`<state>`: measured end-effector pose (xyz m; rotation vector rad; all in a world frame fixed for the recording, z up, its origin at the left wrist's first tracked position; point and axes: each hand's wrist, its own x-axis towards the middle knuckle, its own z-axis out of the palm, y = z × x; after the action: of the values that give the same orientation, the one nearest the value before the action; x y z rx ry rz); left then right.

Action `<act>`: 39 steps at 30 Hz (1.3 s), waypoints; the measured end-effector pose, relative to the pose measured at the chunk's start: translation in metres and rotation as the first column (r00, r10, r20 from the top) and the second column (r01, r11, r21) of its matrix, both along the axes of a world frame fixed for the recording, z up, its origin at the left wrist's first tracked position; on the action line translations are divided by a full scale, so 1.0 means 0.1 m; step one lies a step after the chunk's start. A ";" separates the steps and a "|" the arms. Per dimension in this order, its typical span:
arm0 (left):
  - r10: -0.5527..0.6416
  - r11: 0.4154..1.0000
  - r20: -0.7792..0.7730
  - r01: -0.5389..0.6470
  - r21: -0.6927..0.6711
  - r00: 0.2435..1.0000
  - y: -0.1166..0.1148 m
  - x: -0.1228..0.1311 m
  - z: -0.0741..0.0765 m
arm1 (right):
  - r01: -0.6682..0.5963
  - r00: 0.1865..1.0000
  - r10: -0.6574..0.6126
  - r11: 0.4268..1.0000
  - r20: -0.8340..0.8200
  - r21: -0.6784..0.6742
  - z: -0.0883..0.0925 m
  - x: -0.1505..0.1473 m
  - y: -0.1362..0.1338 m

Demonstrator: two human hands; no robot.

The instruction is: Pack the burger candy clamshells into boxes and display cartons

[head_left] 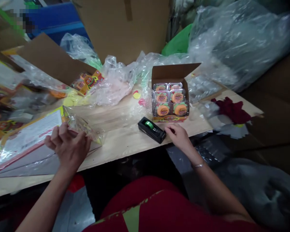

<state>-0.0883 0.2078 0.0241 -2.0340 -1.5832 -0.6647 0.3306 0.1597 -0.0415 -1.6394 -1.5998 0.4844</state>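
Observation:
A display box [36, 135] in clear plastic wrap lies at the left of the table. My left hand [71, 143] is on its right end, fingers bent and pressing the loose wrap [83, 124] against it. At the table's front edge sits a black tape dispenser [151, 129] with a green-cored roll. My right hand [180, 137] is at the dispenser's cutting end, thumb and forefinger pinched together. Any strip of clear tape between them is too fine to make out. Just behind stands an open display box [170, 118], holding several burger-shaped toys [163, 109] in clear cases.
Crumpled plastic bags [118, 80] cover the table's back. A large carton [125, 32] rises behind them. Another open box [43, 58] leans at the back left, near yellow pieces [74, 98]. On the right are clear plastic trays [203, 87] and a dark red cloth [232, 110].

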 end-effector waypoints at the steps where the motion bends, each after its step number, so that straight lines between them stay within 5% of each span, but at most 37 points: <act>1: -0.015 1.000 0.005 0.015 -0.014 1.000 0.00 -0.02 0.00 | -0.020 1.000 0.021 0.998 0.020 -0.053 0.00 -0.02 0.06; 5: -0.072 0.995 0.065 0.077 -0.069 0.995 0.01 -0.13 -0.01 | -0.047 0.999 0.040 0.969 -0.035 -0.243 -0.03 -0.11 0.23; 8: -0.099 0.990 0.093 0.107 -0.090 0.991 0.03 -0.22 -0.01 | -0.150 0.937 0.043 0.947 -0.347 -0.286 -0.10 -0.09 0.26; 12: -0.153 0.984 0.055 0.157 -0.080 0.987 0.04 -0.30 -0.01 | -0.239 0.667 -0.069 0.923 -0.742 -0.301 -0.20 0.01 0.12; 15: -0.191 0.976 0.036 0.194 -0.096 0.981 0.04 -0.32 -0.01 | -0.300 0.476 -0.146 0.900 -0.867 -0.316 -0.27 0.08 -0.01; 17: -0.171 0.978 0.050 0.176 -0.115 0.984 0.04 -0.33 -0.01 | -0.317 0.427 -0.173 0.891 -0.888 -0.326 -0.34 0.11 -0.07; 21: -0.157 0.982 0.021 0.158 -0.104 0.987 0.05 -0.35 -0.03 | -0.273 0.477 -0.130 0.918 -0.869 -0.287 -0.49 0.09 -0.10; 27: -0.094 0.986 -0.034 0.088 -0.144 0.995 0.00 -0.35 0.00 | -0.092 0.810 -0.040 0.977 -0.586 -0.194 -0.69 0.03 -0.12; 30: -0.095 0.987 -0.049 0.087 -0.137 0.994 -0.03 -0.34 0.02 | -0.043 0.849 -0.087 0.971 -0.521 -0.234 -0.75 0.09 -0.14; 33: -0.128 0.989 -0.093 0.119 -0.090 0.987 -0.05 -0.36 0.02 | -0.019 0.823 -0.135 0.965 -0.552 -0.263 -0.61 0.13 -0.26; 36: -0.174 0.985 -0.131 0.170 -0.041 0.976 -0.05 -0.39 0.00 | -0.125 0.609 0.002 0.988 -0.793 -0.093 -0.21 -0.06 -0.38; 39: -0.214 0.976 -0.128 0.216 0.004 0.969 -0.04 -0.40 -0.02 | -0.410 0.209 0.279 0.895 -0.937 0.176 0.22 -0.67 -0.23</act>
<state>-0.1287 0.2036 0.0221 -2.2080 -1.2928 -0.6104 0.2633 0.1364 -0.0196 -0.6267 -0.9099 1.5073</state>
